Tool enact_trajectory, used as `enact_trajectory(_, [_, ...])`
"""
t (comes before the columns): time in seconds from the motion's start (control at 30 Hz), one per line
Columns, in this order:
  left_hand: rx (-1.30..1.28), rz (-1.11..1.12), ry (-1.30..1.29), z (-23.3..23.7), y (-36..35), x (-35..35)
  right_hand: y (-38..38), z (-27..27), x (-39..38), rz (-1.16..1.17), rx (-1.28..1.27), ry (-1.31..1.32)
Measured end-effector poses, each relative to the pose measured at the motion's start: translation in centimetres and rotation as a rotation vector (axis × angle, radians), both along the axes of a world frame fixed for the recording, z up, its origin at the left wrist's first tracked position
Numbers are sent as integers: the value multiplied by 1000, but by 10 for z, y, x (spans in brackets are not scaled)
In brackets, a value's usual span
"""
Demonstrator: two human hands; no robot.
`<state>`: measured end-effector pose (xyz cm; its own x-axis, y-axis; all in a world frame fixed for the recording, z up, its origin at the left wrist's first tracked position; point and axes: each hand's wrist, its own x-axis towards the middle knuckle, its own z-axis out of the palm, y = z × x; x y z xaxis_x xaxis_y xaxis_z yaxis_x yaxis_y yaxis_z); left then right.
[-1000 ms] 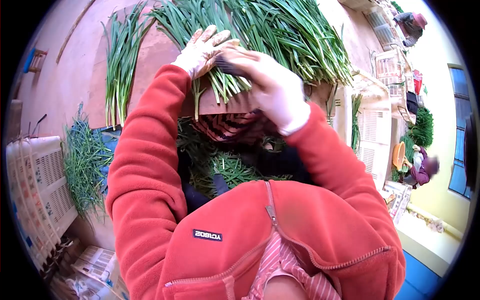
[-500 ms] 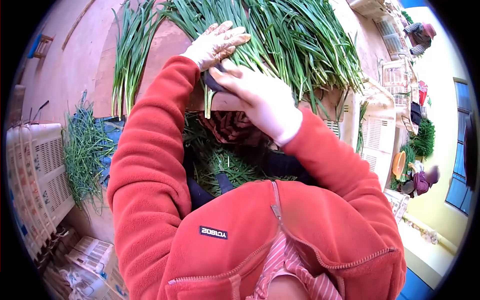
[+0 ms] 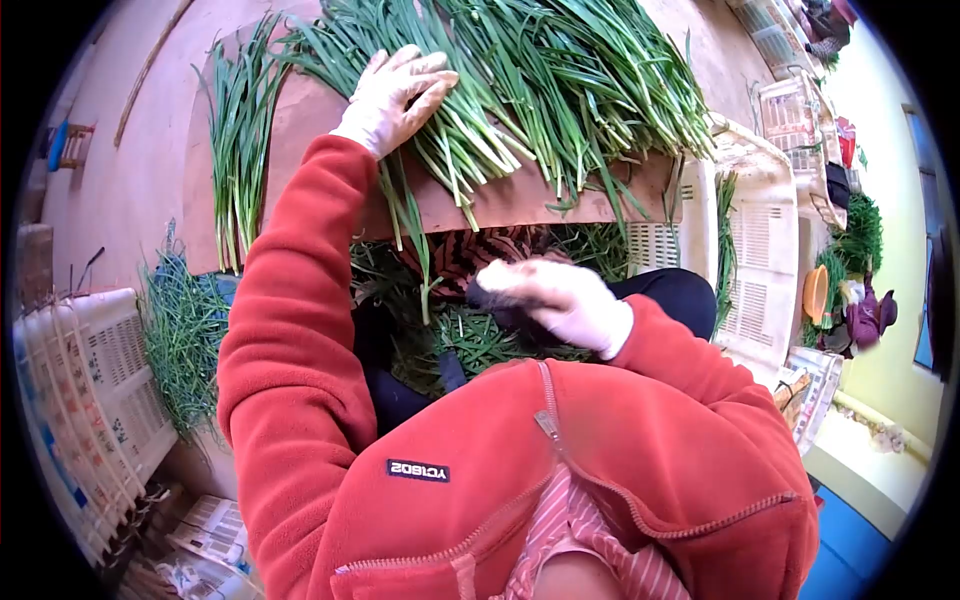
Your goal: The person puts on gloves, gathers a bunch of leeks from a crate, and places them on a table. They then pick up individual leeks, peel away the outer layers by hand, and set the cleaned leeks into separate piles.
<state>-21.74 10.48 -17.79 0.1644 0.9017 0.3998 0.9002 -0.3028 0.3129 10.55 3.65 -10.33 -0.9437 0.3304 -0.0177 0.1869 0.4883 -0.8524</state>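
My left hand [image 3: 398, 97], in a pale glove, lies with spread fingers on a pile of garlic chives [image 3: 470, 140] on the brown board [image 3: 330, 110]. A few loose leaves [image 3: 412, 225] hang over the board's near edge below that hand. My right hand [image 3: 565, 300], gloved too, is over my lap, its fingers closed at a dark object [image 3: 490, 295] that I cannot make out. A bigger heap of chives [image 3: 610, 90] spreads to the right. At the left of the board lies a smaller separate bunch [image 3: 243, 150], pale stalk ends toward me.
Cut leaves [image 3: 480, 335] litter the floor between my legs. White plastic crates [image 3: 105, 360] stand at the left beside a mound of thin greens [image 3: 180, 330]. More crates [image 3: 760, 260] line the right. Another person [image 3: 868, 318] is at the far right near an orange basin [image 3: 815, 292].
My right hand has pulled back from the chives beside my left hand, down toward my lap. My left hand stays on the pile. Leaves now dangle over the board's edge.
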Motion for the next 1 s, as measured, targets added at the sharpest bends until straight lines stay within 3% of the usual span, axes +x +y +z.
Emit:
enact_trajectory(0.03, [23,64,48,14,4,13,8,9,0,-80,-112,60])
enact_trajectory(0.1, [81,65,78,25,17,36,33,29,-10,-199,-16,186])
enact_trajectory(0.13, [16,67,164,20,19,38,46,31,-18,-332,-72,232])
enact_trajectory(0.17, [-45,68,255,14,22,37,62,32,-31,-388,132,325])
enact_trajectory(0.2, [-250,36,385,14,18,33,75,28,-45,-494,109,328])
enact_trajectory(0.3, [-243,23,313,6,4,16,105,-6,-87,-390,458,175])
enact_trajectory(0.37, [-326,7,349,19,-8,15,89,-38,-104,-263,516,-66])
enact_trajectory(0.4, [-300,-5,322,18,-12,11,78,-41,-98,-235,518,-203])
enact_trajectory(0.43, [-273,-16,292,15,-15,7,74,-44,-84,-161,653,-137])
enact_trajectory(0.5, [-260,-35,293,11,-19,4,56,-22,-58,-34,745,-370])
enact_trajectory(0.57, [-258,-54,272,14,-17,3,46,-9,-29,77,616,-450])
enact_trajectory(0.63, [-245,-56,272,8,-11,3,50,-22,-8,-81,554,-92])
enact_trajectory(0.77, [-244,25,199,11,-6,20,91,9,-67,-377,574,137])
enact_trajectory(0.83, [-237,76,350,-1,-1,18,110,-32,-101,-423,371,-15])
enact_trajectory(0.9, [-276,72,363,10,-3,24,102,-26,-108,-309,581,-432])
enact_trajectory(0.93, [-315,76,374,14,-3,25,97,-47,-92,-220,920,-235])
enact_trajectory(0.97, [-300,75,387,10,-2,23,91,-52,-82,-215,757,-420])
enact_trajectory(1.0, [-305,70,390,10,-4,24,78,-44,-65,-192,818,-392])
